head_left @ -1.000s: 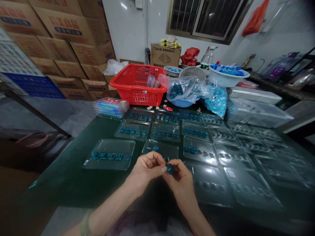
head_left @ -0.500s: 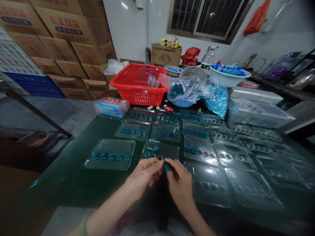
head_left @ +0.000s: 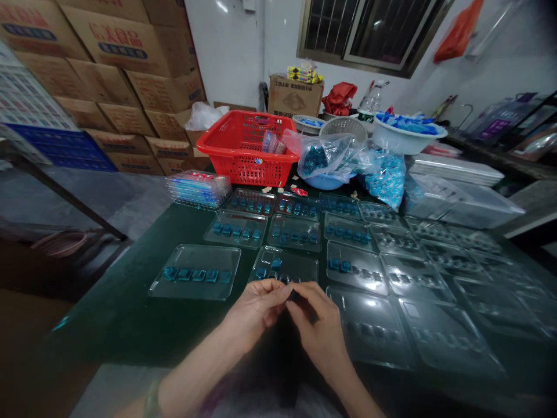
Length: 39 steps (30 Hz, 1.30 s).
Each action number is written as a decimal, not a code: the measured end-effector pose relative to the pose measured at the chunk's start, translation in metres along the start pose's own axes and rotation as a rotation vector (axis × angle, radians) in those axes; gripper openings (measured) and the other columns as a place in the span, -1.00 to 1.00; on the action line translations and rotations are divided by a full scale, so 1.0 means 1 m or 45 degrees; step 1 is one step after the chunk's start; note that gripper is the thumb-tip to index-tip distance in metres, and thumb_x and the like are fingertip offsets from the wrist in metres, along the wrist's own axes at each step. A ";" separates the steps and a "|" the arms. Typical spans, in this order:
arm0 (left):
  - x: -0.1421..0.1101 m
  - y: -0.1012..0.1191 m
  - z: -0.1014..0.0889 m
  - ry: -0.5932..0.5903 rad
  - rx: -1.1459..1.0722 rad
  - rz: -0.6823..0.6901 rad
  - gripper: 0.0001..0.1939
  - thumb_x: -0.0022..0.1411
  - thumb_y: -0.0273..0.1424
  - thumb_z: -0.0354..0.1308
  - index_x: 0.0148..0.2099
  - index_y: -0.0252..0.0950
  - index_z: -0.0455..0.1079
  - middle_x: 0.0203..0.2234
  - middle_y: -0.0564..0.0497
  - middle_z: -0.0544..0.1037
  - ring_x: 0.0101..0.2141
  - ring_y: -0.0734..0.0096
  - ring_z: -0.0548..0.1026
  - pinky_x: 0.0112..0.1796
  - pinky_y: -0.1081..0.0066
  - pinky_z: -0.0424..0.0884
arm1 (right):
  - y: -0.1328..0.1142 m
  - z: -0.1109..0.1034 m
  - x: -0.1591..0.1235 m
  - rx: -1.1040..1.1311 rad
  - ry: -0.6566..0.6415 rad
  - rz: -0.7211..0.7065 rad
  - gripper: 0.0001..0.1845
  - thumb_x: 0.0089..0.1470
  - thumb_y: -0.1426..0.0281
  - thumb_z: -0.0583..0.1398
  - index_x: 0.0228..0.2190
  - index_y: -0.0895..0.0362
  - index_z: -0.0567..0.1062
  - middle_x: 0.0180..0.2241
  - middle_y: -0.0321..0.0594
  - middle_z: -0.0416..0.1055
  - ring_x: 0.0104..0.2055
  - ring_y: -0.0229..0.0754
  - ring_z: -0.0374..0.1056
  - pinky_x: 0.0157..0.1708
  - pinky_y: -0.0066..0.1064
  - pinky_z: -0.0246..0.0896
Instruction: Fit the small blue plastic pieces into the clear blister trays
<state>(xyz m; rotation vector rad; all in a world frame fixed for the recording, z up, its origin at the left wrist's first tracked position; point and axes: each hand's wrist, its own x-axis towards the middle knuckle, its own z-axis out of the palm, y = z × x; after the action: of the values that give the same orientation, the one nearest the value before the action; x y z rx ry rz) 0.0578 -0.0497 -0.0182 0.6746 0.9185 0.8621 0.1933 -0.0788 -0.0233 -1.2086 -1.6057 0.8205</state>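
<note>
1. Hands are ours, nothing fancy: our left hand and right hand sit close together over the counter, angled in toward each other.
2. Fingers on both hands are curled in, with the tips meeting around a small dark piece and pinching it. Most of it is hidden behind them, so we can't really tell its shape.
3. That piece is right at the front edge of the nearest clear plastic tray, which has a few blue pieces sitting in its pockets.
4. Just left of that tray, another clear tray holds a tidy row of blue cubes. Plenty more clear trays are laid out flat ahead of us and off to our right.
5. Further back on the counter there's a red plastic basket, a clear bag of blue pieces and a heap of blue packets in another bag. A white bowl of blue packets sits behind those.
6. Stacked cardboard boxes fill the left side of the room, well apart from our hands.
</note>
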 end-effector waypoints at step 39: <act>-0.007 0.042 -0.061 0.446 0.704 0.293 -0.71 -0.05 -0.23 0.19 -0.25 -0.24 0.42 -0.65 0.12 0.33 -0.60 0.56 0.21 -0.62 0.60 0.14 | 0.080 -0.132 0.052 -1.341 -0.115 0.169 -0.76 0.03 0.43 0.04 -0.30 0.04 0.48 -0.35 -0.21 0.41 -0.32 -0.20 0.35 -0.39 -0.47 0.12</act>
<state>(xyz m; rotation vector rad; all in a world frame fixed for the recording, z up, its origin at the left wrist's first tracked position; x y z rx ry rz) -0.0119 -0.0271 -0.0095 1.1441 1.4398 0.9535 0.3399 -0.0091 -0.0352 -2.0195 -2.1231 0.0304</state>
